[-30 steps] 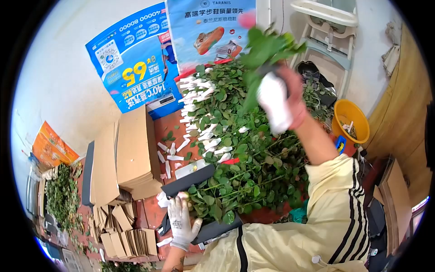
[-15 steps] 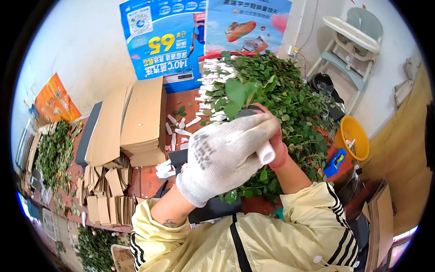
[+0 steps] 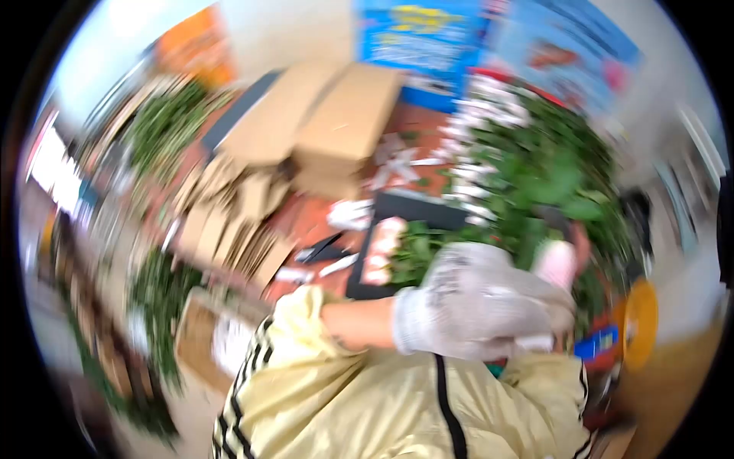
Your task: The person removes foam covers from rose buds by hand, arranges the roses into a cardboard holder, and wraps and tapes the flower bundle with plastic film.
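Note:
My left hand (image 3: 489,302), in a white knit glove, is closed around a white tube-like sleeve (image 3: 534,342), whose end pokes out below the fingers. My right hand (image 3: 581,249) lies mostly hidden behind it, closed in a pinkish glove around a leafy rose stem (image 3: 556,187). A rounded pink shape shows between the hands; blur hides whether it is a bud or a gloved finger. Left of my hands, a black box (image 3: 417,208) holds pink roses (image 3: 384,245) with green leaves.
Cut leafy stems (image 3: 589,145) with white-sleeved heads (image 3: 478,122) are heaped at the back right. Stacked cardboard (image 3: 344,122), folded card pieces (image 3: 237,222) and a black-handled tool (image 3: 325,249) lie left. A yellow bowl (image 3: 641,321) and blue object (image 3: 596,344) stand right.
The view has swung left and blurred, so the scene sits further right. My hands have come lower and closer to my body, still together. The black box of roses now shows.

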A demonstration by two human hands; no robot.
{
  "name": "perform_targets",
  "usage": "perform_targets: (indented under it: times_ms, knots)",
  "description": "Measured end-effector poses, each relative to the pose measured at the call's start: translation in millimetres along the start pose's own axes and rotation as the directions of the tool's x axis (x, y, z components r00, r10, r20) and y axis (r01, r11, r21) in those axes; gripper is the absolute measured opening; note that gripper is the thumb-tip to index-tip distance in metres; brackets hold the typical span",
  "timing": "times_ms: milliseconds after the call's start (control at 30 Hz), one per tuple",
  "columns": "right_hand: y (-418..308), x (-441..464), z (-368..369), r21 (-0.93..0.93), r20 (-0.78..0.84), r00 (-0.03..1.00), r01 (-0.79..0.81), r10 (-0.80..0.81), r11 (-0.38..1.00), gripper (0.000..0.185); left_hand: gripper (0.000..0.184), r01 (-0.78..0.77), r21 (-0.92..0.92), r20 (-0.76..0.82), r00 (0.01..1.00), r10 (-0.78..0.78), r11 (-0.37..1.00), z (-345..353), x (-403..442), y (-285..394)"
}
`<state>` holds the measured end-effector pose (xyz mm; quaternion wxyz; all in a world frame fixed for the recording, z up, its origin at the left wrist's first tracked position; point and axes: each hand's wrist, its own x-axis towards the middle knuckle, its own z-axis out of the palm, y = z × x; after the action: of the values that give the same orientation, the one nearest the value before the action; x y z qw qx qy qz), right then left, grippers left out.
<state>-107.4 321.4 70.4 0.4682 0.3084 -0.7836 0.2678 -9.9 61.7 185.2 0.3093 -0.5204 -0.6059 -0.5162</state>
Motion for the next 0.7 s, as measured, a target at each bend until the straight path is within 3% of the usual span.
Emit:
perform_targets:
  times_ms: [33, 67, 133, 167, 200, 233, 267, 300, 333, 367, 400, 433, 467, 500, 567, 600, 633, 667, 700]
  knots:
    - [-12, 8, 13, 0.074, 0.012, 1.000, -0.010, 0.009, 0.997, 0.036, 0.013, -0.069, -0.129, -0.214, 0.976, 0.040, 0.989, 0, -14, 7]
    - [-21, 16, 22, 0.125, 0.018, 1.000, -0.006, 0.004, 0.992, 0.037, 0.012, -0.152, 0.006, -0.171, 0.974, 0.150, 0.988, -24, -22, 19]
    - [-33, 25, 43, 0.209, 0.039, 0.999, 0.001, -0.010, 0.978, 0.039, 0.013, -0.061, 0.218, -0.071, 0.994, 0.078, 0.974, -70, -46, 35]
    - [-36, 27, 50, 0.229, 0.051, 0.999, -0.009, -0.003, 0.973, 0.040, 0.015, 0.105, 0.284, -0.060, 0.994, -0.091, 0.953, -84, -67, 38]
    - [-39, 29, 56, 0.240, 0.061, 0.998, -0.019, 0.004, 0.970, 0.041, 0.012, 0.217, 0.554, -0.207, 0.971, -0.120, 0.804, -98, -93, 44]
    - [-40, 32, 61, 0.249, 0.067, 0.998, -0.022, 0.005, 0.968, 0.042, 0.012, 0.315, 0.593, -0.372, 0.923, -0.095, 0.741, -110, -126, 44]
    - [-41, 31, 62, 0.253, 0.064, 0.998, -0.027, 0.011, 0.967, 0.043, 0.019, 0.394, 0.806, -0.331, 0.919, -0.215, 0.442, -128, -149, 71]
    - [-46, 31, 65, 0.264, 0.072, 0.997, -0.031, 0.012, 0.964, 0.045, 0.020, 0.501, 0.845, -0.448, 0.855, -0.262, 0.187, -144, -190, 91]
    - [-48, 31, 65, 0.267, 0.076, 0.997, -0.040, 0.020, 0.963, 0.046, 0.020, 0.588, 0.809, -0.542, 0.744, -0.390, -0.002, -163, -216, 111]
    - [-49, 30, 66, 0.269, 0.082, 0.996, -0.048, 0.026, 0.962, 0.047, 0.027, 0.782, 0.615, -0.704, 0.488, -0.516, -0.099, -177, -248, 133]
    - [-49, 31, 63, 0.260, 0.089, 0.996, -0.050, 0.028, 0.964, 0.048, 0.033, 0.772, 0.521, -0.817, 0.329, -0.473, -0.365, -184, -278, 144]
    - [-51, 33, 60, 0.245, 0.091, 0.996, -0.044, 0.023, 0.969, 0.049, 0.051, 0.674, 0.563, -0.809, 0.335, -0.482, -0.477, -188, -281, 152]
    - [-51, 33, 57, 0.246, 0.087, 0.996, -0.038, 0.016, 0.968, 0.051, 0.061, 0.660, 0.569, -0.822, 0.431, -0.373, -0.491, -193, -313, 162]
    - [-50, 33, 51, 0.252, 0.077, 0.997, -0.031, 0.012, 0.967, 0.052, 0.059, 0.935, 0.323, -0.905, 0.260, -0.338, -0.145, -183, -304, 156]
    - [-45, 37, 51, 0.266, 0.055, 0.998, -0.004, -0.011, 0.964, 0.054, 0.057, 0.954, 0.154, -0.896, 0.245, -0.371, 0.257, -154, -246, 124]
    - [-48, 42, 49, 0.240, 0.032, 0.998, 0.052, -0.062, 0.969, 0.056, 0.055, 0.931, 0.171, -0.849, 0.305, -0.431, 0.322, -142, -231, 107]
    - [-56, 56, 46, 0.093, -0.006, 0.978, 0.207, -0.207, 0.974, 0.060, 0.052, 0.909, 0.181, -0.805, 0.357, -0.475, 0.376, -132, -209, 94]
    - [-53, 55, 45, 0.165, 0.043, 0.983, 0.169, -0.178, 0.972, 0.062, 0.049, 0.794, 0.344, -0.686, 0.577, -0.444, 0.501, -121, -183, 73]
    - [-58, 57, 45, 0.157, 0.050, 0.980, 0.184, -0.194, 0.970, 0.062, 0.048, 0.777, 0.378, -0.616, 0.617, -0.491, 0.503, -108, -149, 61]
